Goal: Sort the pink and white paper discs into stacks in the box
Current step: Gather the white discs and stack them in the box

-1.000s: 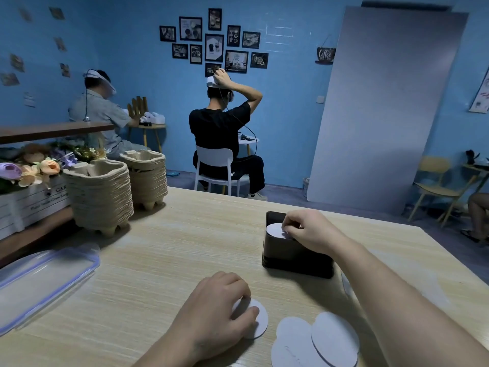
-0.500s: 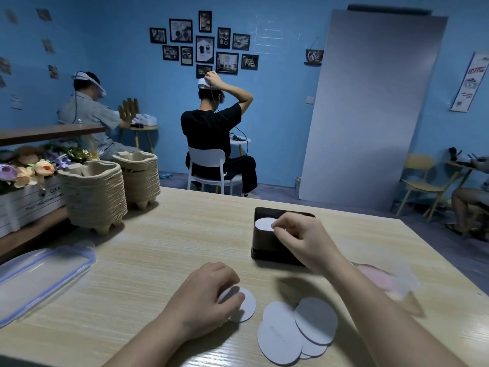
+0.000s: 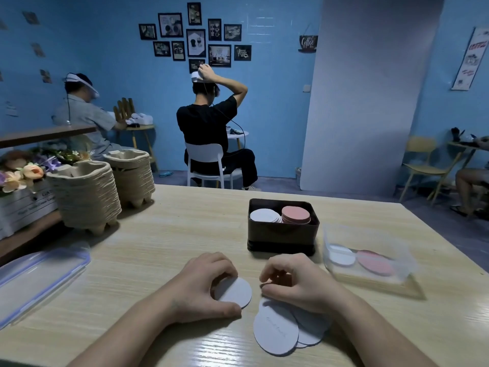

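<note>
Left hand (image 3: 201, 287) pinches a white disc (image 3: 234, 288); right hand (image 3: 293, 284) curls over loose discs (image 3: 277, 332), grip unclear. Probably light, bendable: lift by the edge.

Dim bluish light leaves soft shadows beneath the left hand (image 3: 203, 284) on the bench (image 3: 164, 234), pale glare near its front edge, and bowed frame corners.

The small dark hanging wall sign (image 3: 308, 43) says "Coffee". Words on the white paper poster (image 3: 471, 59) are too blurry.
</note>
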Demonstrator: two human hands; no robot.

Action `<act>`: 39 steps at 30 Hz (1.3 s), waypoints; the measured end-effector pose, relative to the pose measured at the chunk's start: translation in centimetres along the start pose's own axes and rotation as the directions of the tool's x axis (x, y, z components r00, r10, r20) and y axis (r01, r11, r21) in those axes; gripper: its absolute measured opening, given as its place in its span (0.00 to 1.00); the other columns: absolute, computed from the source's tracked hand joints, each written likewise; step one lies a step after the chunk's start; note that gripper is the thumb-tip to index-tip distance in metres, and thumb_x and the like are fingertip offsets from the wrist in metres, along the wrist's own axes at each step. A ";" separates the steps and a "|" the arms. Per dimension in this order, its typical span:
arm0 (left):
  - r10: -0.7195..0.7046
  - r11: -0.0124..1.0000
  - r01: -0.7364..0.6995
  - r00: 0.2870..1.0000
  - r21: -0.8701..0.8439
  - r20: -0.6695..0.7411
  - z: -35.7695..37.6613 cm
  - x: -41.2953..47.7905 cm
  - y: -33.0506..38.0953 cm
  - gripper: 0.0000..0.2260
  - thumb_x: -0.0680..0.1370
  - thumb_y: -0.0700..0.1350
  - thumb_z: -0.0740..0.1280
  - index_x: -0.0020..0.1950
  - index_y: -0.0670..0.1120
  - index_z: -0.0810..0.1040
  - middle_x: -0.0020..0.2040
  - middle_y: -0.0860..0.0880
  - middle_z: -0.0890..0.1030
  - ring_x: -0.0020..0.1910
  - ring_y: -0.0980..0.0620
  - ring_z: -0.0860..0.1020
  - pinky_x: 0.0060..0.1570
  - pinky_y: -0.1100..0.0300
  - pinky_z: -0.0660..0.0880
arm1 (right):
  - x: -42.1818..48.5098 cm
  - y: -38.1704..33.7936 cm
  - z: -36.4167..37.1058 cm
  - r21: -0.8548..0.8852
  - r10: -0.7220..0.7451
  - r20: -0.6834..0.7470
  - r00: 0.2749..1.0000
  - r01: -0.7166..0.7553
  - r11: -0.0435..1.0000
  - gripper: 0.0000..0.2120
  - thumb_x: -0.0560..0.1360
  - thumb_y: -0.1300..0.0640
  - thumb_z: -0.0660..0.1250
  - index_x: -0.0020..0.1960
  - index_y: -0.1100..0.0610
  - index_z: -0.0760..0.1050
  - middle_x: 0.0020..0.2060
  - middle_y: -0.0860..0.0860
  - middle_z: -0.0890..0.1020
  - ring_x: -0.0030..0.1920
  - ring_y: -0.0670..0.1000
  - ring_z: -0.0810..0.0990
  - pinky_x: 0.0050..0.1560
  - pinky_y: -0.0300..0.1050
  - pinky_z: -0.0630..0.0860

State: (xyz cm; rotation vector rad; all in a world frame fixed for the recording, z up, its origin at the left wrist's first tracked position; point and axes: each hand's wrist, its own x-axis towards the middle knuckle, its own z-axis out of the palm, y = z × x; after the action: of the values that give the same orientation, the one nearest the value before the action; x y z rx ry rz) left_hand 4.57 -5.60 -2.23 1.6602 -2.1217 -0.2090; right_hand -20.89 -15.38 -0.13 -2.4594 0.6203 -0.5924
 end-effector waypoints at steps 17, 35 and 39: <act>-0.066 0.998 0.065 0.967 -0.012 -0.247 0.2 -0.5 1.0 0.25 0.70 0.68 0.70 0.61 0.54 0.75 0.54 0.60 0.78 0.50 0.56 0.77 0.47 0.53 0.78 | -1.7 -0.7 -1.3 -0.076 0.009 0.183 0.983 0.005 0.997 0.06 0.77 0.49 0.74 0.51 0.49 0.82 0.47 0.43 0.82 0.50 0.46 0.79 0.51 0.47 0.77; -0.043 0.996 0.060 0.971 0.065 -0.237 0.2 -0.2 0.9 0.28 0.71 0.69 0.69 0.67 0.58 0.72 0.57 0.63 0.77 0.51 0.60 0.75 0.46 0.59 0.78 | -1.8 -0.7 -0.5 -0.068 0.138 0.082 0.987 -0.133 0.989 0.29 0.66 0.44 0.80 0.64 0.41 0.72 0.58 0.35 0.74 0.61 0.38 0.73 0.57 0.33 0.73; -0.014 1.000 0.017 0.969 0.010 -0.248 0.4 -0.3 1.5 0.28 0.72 0.66 0.71 0.67 0.56 0.74 0.57 0.62 0.77 0.52 0.62 0.75 0.48 0.62 0.77 | -1.7 -0.4 -0.1 -0.058 0.118 -0.041 0.992 -0.120 0.991 0.27 0.68 0.46 0.80 0.64 0.45 0.74 0.58 0.38 0.76 0.58 0.38 0.74 0.51 0.29 0.71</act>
State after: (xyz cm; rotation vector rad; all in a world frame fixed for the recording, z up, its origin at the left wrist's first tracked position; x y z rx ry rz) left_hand 3.17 -4.96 -2.09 1.6176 -1.9269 0.0077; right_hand -22.18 -14.24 -0.25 -2.4515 0.8050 -0.5813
